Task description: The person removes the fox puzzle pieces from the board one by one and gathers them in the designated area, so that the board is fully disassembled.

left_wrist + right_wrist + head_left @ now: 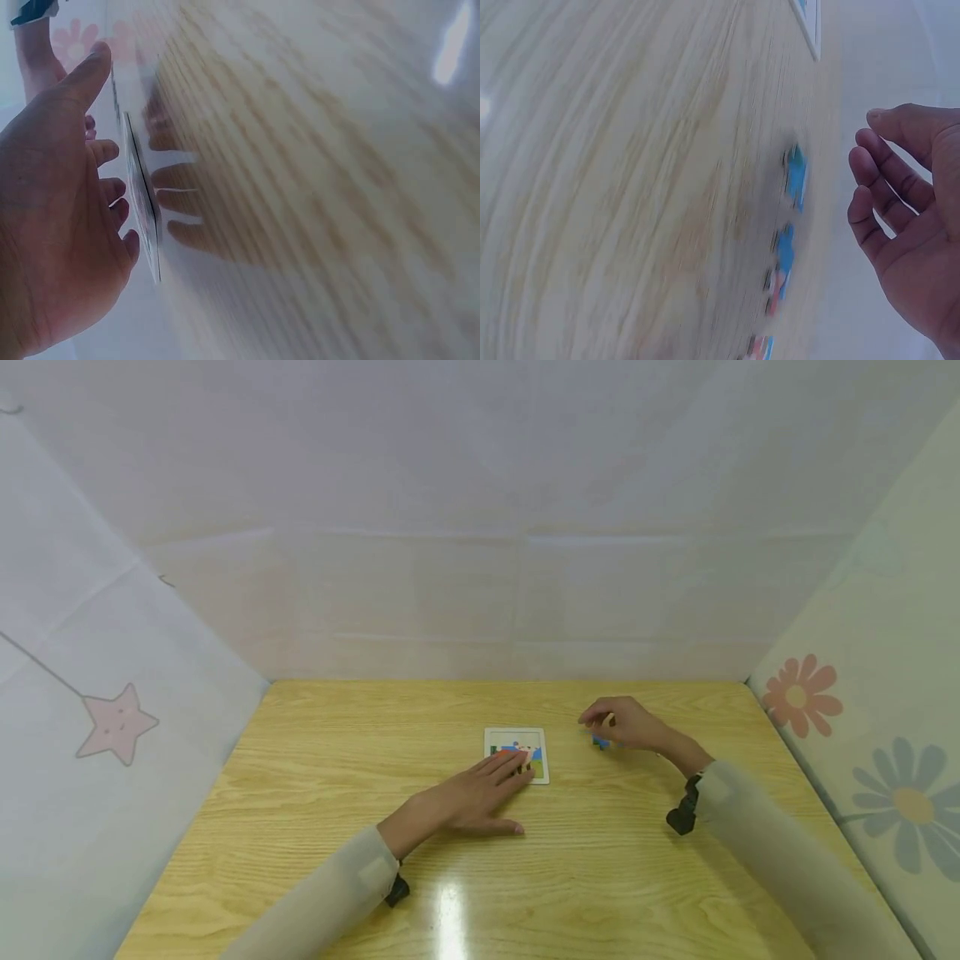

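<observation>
A small picture puzzle in a white-edged tray point(513, 737) lies on the table, part of its picture filled in and the upper part pale. My left hand point(476, 797) rests its straight fingertips on the tray's lower part, thumb spread to the side. In the left wrist view the tray point(144, 199) appears edge-on beside those fingers. To the right, my right hand point(630, 724) hovers with loosely bent fingers over jigsaw pieces point(601, 741). The right wrist view shows this hand point(907, 202) apart from the blue pieces point(796, 180), with nothing visible in its fingers.
The wooden table point(337, 752) has a light glare near its front. A white cloth point(480, 593) hangs behind it, and a flower-printed cloth point(892, 693) stands along the right side. Another piece point(762, 348) lies farther down in the right wrist view.
</observation>
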{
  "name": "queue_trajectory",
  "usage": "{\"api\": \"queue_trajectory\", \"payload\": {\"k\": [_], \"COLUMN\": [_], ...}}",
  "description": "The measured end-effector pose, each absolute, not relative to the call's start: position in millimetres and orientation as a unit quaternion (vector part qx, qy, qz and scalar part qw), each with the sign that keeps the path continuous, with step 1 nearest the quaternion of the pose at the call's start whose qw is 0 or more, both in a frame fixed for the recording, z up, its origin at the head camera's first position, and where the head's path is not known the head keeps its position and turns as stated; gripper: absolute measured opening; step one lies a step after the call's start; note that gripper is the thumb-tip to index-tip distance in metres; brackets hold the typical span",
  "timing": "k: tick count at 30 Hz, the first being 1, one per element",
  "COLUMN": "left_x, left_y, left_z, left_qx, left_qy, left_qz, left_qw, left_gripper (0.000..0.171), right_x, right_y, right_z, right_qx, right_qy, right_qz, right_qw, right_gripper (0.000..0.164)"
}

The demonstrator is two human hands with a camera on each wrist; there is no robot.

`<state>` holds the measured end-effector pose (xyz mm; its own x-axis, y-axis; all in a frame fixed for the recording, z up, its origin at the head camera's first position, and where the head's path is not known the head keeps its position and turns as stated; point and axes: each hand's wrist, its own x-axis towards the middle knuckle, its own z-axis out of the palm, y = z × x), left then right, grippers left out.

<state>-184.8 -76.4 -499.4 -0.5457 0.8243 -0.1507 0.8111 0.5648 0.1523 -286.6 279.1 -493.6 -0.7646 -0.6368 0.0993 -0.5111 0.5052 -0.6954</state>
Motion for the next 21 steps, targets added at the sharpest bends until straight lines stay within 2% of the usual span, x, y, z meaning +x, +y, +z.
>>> {"api": "queue_trajectory", "payload": {"k": [21], "left_x": [-174], "left_y": [-100], "left_z": [-495], "left_qx": [0.446], "left_qy": [0.883], "left_qz": [0.052], "left_qw": [0.137], "left_gripper": [0.090], "right_x": [-291], "right_y": [180], "right_z": [-487], "right_qx": [-0.388], "right_qy": [0.841], "right_qz": [-0.359], "right_qw": [0.116], "right_gripper": [0.024]}}
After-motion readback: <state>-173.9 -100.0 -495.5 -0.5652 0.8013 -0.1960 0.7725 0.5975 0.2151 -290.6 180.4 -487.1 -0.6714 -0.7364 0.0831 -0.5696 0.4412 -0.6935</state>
